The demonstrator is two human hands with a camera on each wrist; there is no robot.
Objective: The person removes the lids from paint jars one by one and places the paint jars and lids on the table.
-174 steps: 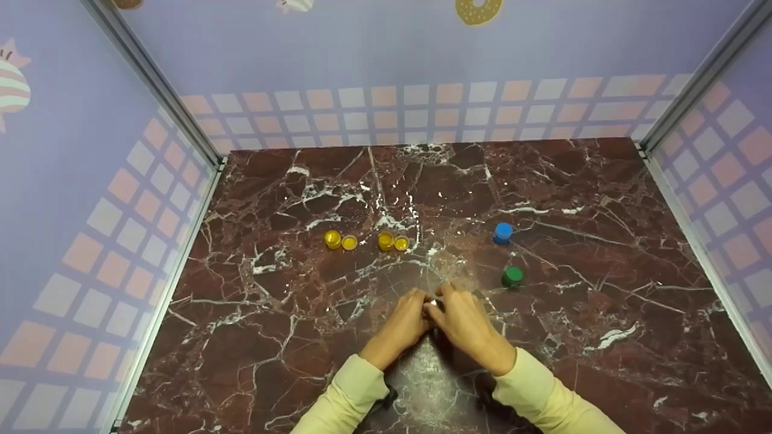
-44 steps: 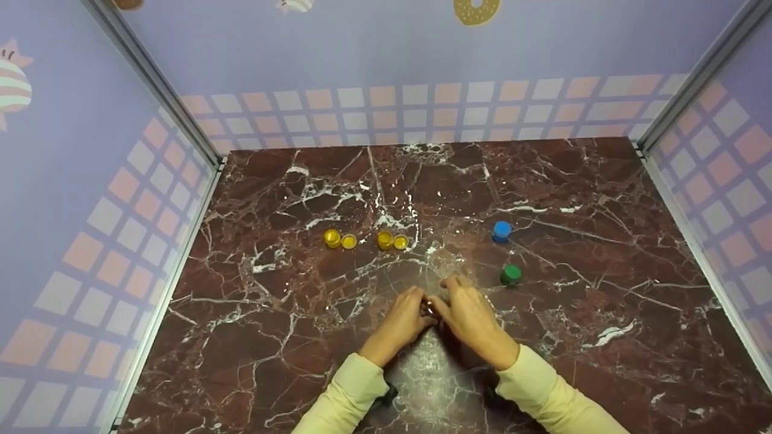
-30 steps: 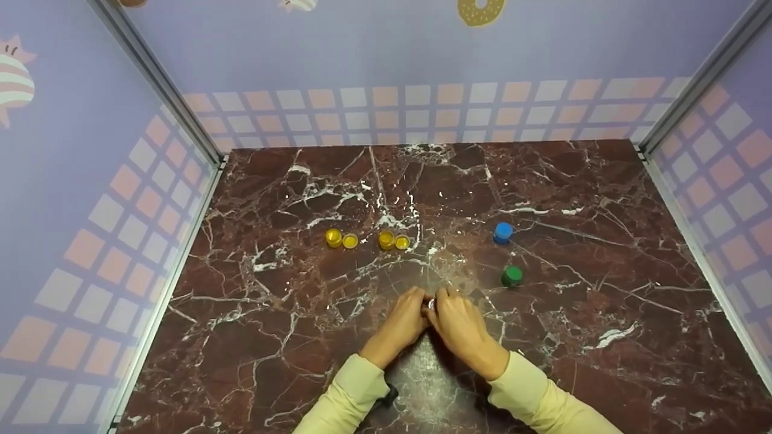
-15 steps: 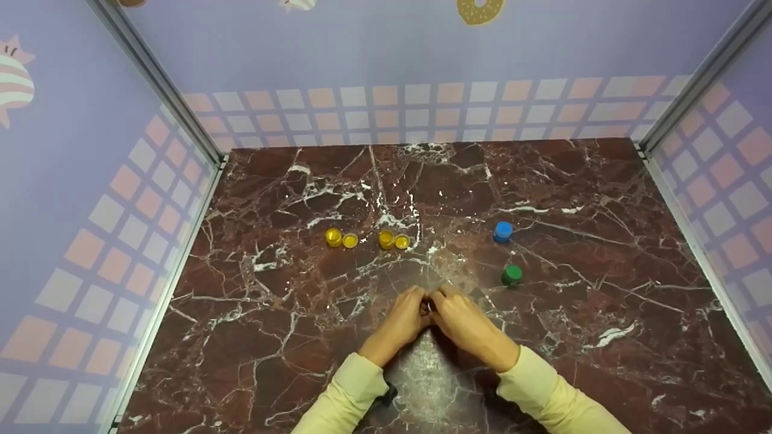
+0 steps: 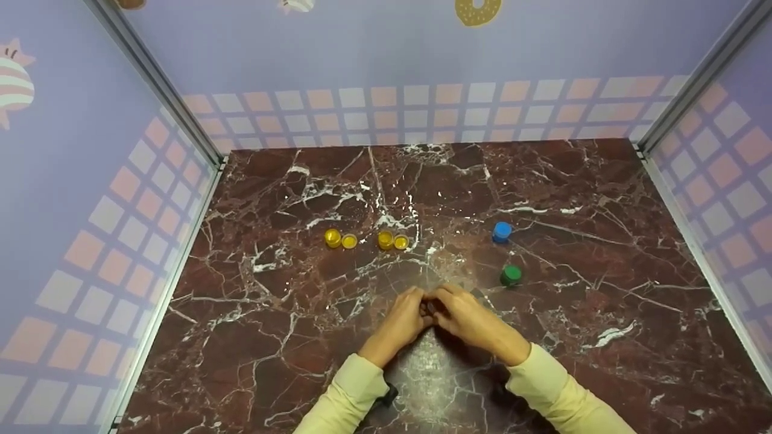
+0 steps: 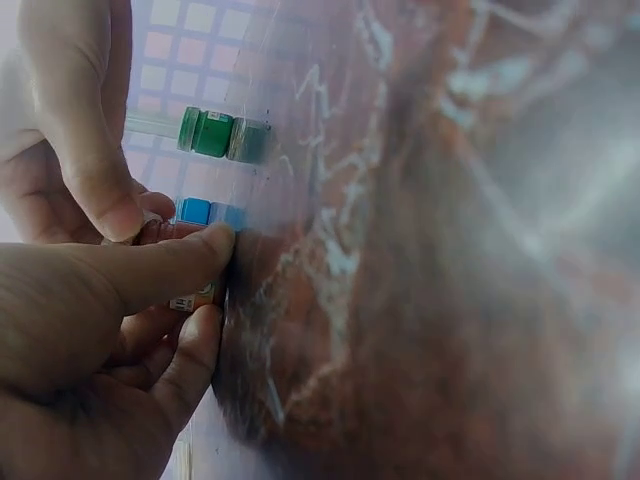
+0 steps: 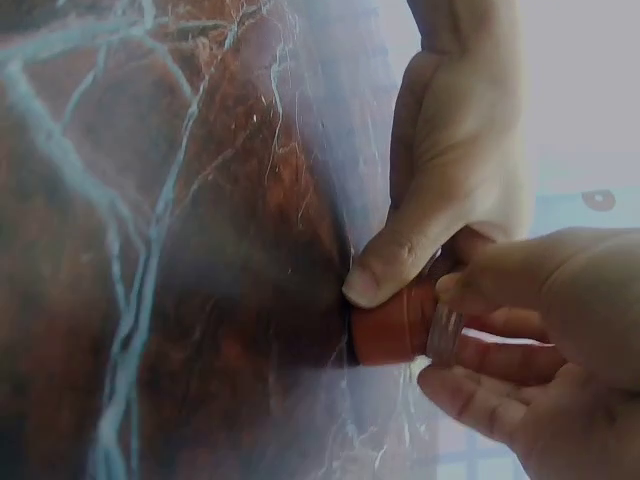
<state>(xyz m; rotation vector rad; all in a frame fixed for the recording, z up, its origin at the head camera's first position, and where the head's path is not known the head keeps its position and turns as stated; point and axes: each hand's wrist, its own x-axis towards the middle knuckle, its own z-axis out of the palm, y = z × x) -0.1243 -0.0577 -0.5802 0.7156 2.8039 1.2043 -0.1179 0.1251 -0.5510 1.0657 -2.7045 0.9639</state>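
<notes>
A small red pot (image 7: pixel 388 326) stands on the marble table (image 5: pixel 313 337) at the centre front, between my two hands. My left hand (image 5: pixel 418 300) grips its red body, the thumb (image 7: pixel 385 270) pressed against its side. My right hand (image 5: pixel 441 299) pinches the pot's upper end (image 7: pixel 445 332) with its fingertips. In the head view only a dark sliver of the red pot (image 5: pixel 429 308) shows between the fingers. In the left wrist view the left thumb (image 6: pixel 170 265) lies over the pot.
Two pairs of small yellow pots (image 5: pixel 341 240) (image 5: pixel 393 241) sit behind the hands to the left. A blue pot (image 5: pixel 502 231) and a green pot (image 5: pixel 511 275) stand to the right. Patterned walls close in the table on three sides.
Both hands stay on the pot in the same spot. My right wrist has turned and its forearm has swung a little to the right. The other pots have not moved.
</notes>
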